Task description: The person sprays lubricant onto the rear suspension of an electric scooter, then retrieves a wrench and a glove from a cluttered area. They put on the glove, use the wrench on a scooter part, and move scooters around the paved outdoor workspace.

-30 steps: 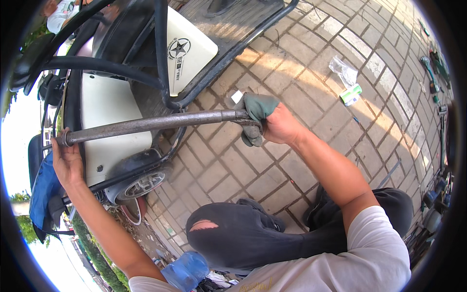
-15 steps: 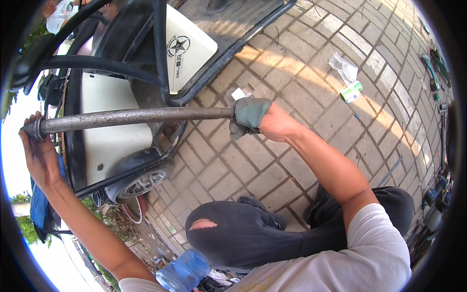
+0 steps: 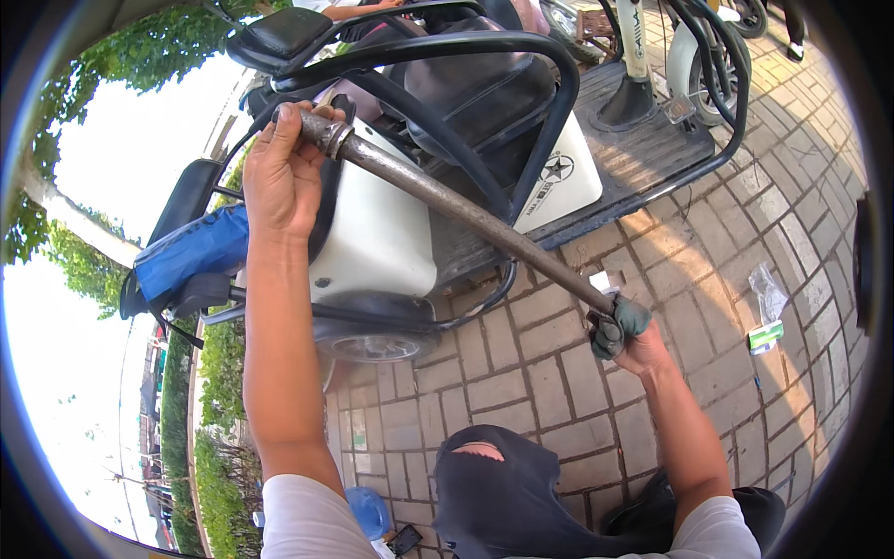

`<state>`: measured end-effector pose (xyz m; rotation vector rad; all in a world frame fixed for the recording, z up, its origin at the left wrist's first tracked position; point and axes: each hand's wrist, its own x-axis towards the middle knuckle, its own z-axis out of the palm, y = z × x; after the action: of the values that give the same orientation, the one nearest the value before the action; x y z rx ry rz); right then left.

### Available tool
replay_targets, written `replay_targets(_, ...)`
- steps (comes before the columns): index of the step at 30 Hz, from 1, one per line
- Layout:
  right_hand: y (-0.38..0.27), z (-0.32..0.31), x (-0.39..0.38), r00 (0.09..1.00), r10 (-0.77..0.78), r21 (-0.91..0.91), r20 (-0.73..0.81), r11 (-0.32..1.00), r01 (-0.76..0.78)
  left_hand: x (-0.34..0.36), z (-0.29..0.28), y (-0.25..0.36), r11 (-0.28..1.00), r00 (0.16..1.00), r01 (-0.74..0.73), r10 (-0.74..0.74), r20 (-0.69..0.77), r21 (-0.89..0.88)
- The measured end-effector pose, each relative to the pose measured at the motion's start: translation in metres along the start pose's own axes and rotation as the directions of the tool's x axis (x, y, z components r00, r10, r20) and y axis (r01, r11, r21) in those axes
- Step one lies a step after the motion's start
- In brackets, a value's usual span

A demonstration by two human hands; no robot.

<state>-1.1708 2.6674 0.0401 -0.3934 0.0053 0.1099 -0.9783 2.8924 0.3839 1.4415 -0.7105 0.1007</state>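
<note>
A long, worn grey metal tube (image 3: pixel 470 214) is held slantwise in front of me, its upper left end higher than its lower right end. My left hand (image 3: pixel 284 186), bare, has its fingers closed round the upper end, beside a thick ringed collar (image 3: pixel 332 136). At the lower end, my right hand (image 3: pixel 631 337) grips the tube; it wears a dark green work glove (image 3: pixel 610 331). The right hand's fingers partly hide that end. Behind the tube, as seen from here, stands a white and black three-wheeled vehicle (image 3: pixel 382 224).
The vehicle's black bar frame (image 3: pixel 559 121) and rear wheel (image 3: pixel 377 347) are close beyond my arms. On the brick paving (image 3: pixel 521 373) lie a clear plastic bag (image 3: pixel 766 293) and a green-white packet (image 3: pixel 765 337). A blue water jug (image 3: pixel 369 512) is near my knee. Another person's arm (image 3: pixel 358 9) shows at the top.
My view has swung left and up, so the vehicle appears further right. The tube has gone from nearly level to sloping down to the right, still in both hands.
</note>
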Motion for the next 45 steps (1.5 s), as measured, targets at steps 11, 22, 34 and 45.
replay_targets(11, -0.015, -0.118, 0.002, 0.804, 0.019, -0.121, -0.594, 0.986, -0.113, -0.027, 0.017, -0.013, 0.985, 0.979, 0.004, -0.038, 0.201, 0.171)
replay_targets(22, -0.174, -0.034, -0.111, 0.262, -0.415, -0.316, -0.871, 0.883, 0.347, -0.085, 0.207, -0.043, 0.846, 0.814, -0.069, -0.259, 0.520, 0.528)
replay_targets(34, -0.033, 0.196, -0.497, -0.441, -0.019, -0.397, -0.897, 0.474, 0.786, -0.239, 0.466, 0.116, 0.954, 0.081, -0.287, 0.113, 0.990, -0.085)
replay_targets(45, 0.090, 0.311, -0.611, -0.581, 0.262, -0.526, -0.770, 0.254, 0.812, -0.491, 0.661, 0.277, 0.983, -0.360, 0.181, 0.078, 0.930, -0.013)
